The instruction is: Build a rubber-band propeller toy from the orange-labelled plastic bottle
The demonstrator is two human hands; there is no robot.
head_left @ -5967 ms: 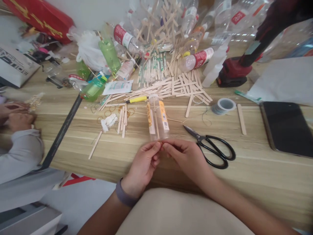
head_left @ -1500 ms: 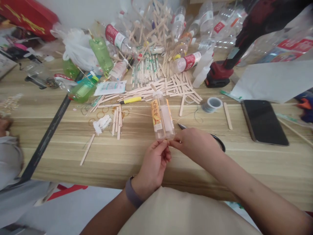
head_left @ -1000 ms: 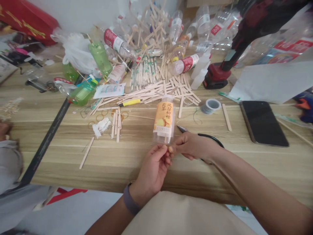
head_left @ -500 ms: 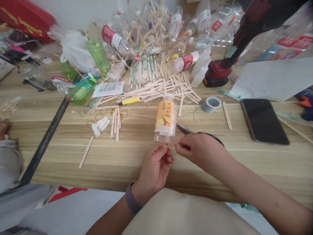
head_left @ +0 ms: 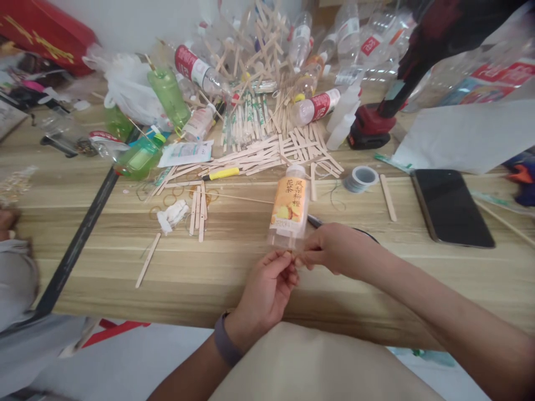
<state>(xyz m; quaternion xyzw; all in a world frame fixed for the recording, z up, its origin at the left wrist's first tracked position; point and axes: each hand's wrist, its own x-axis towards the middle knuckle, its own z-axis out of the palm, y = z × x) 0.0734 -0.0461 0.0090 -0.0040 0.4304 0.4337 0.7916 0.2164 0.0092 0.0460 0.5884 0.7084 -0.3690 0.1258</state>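
Note:
A clear plastic bottle (head_left: pixel 288 206) with an orange label stands or leans in front of me, its bottom end toward my hands. My left hand (head_left: pixel 267 287) is closed in a pinch just below that end, the fingertips on something small and brownish that I cannot make out. Against those fingertips, my right hand (head_left: pixel 334 250) also pinches; what it holds is hidden. Scissors (head_left: pixel 315 221) with dark handles lie on the table, partly covered by my right hand.
Wooden sticks (head_left: pixel 267 156) lie heaped behind the bottle, with plastic bottles (head_left: pixel 196 69) beyond. Around are a tape roll (head_left: pixel 360 179), a phone (head_left: pixel 453 206), a yellow cutter (head_left: pixel 223 174), crumpled tissue (head_left: pixel 173 215), rubber bands and a power drill (head_left: pixel 371 125). Another person's sleeve (head_left: pixel 16 278) shows at left.
The bottle has shifted slightly right and toward me. My right hand has come down and left, so its fingertips now meet those of my left hand.

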